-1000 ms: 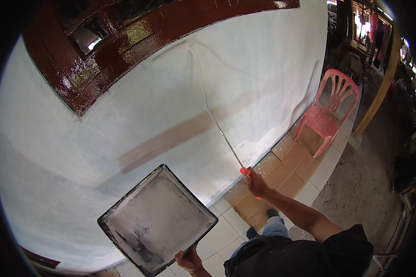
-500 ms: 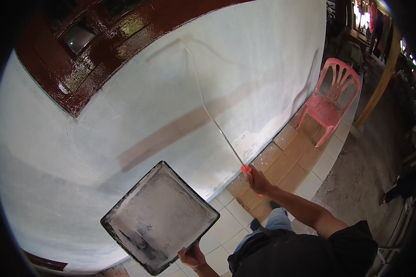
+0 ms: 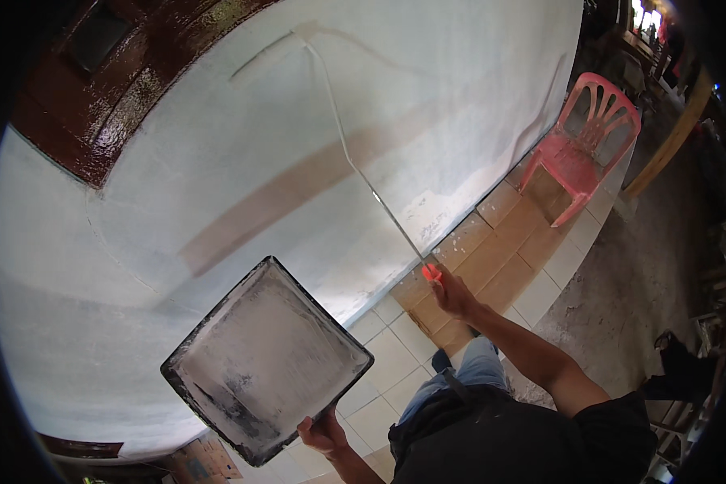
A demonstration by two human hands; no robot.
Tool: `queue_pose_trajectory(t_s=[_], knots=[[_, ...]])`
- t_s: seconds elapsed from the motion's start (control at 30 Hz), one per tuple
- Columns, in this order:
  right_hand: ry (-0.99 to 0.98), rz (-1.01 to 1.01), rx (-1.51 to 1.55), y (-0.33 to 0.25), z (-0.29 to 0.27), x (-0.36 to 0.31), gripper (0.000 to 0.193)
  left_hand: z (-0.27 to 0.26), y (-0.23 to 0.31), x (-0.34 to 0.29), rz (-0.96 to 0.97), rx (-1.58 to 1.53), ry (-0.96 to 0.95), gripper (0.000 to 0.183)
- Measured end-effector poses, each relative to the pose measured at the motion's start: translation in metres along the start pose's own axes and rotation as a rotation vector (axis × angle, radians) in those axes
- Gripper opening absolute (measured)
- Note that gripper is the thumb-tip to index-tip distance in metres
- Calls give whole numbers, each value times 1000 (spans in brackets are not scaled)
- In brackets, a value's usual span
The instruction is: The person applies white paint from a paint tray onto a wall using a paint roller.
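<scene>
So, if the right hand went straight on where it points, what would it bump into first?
Probably the pale wall. The right hand and the roller it holds both point that way, though this picture doesn't show clearly how far.

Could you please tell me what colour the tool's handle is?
The handle is orange-red, clearest in the head view.

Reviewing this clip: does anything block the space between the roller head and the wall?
Nothing visible does. The roller head is up at the pale wall, though contact is hard to confirm; the right hand grips its orange handle. The tray in the left hand is lower and apart.
</scene>
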State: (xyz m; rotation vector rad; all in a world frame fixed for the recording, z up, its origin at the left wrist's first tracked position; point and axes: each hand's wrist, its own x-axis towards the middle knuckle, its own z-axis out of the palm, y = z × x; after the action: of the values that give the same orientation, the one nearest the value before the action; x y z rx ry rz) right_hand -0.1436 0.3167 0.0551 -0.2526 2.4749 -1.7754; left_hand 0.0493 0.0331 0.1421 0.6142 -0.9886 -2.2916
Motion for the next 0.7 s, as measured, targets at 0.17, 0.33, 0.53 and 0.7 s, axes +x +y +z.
queue_pose_trajectory(t_s=[0.17, 0.33, 0.53, 0.7], knots=[[44, -31, -40, 70, 31, -45, 28, 6, -4, -3, 11, -16, 3, 83], [-8, 58, -46, 49, 21, -35, 28, 1, -4, 4, 28, 13, 54, 80], [-58, 93, 61, 6, 16, -24, 32, -4, 0, 2, 33, 11, 24, 80], [-30, 61, -40, 93, 39, -67, 37, 12, -2, 0, 45, 15, -2, 82]])
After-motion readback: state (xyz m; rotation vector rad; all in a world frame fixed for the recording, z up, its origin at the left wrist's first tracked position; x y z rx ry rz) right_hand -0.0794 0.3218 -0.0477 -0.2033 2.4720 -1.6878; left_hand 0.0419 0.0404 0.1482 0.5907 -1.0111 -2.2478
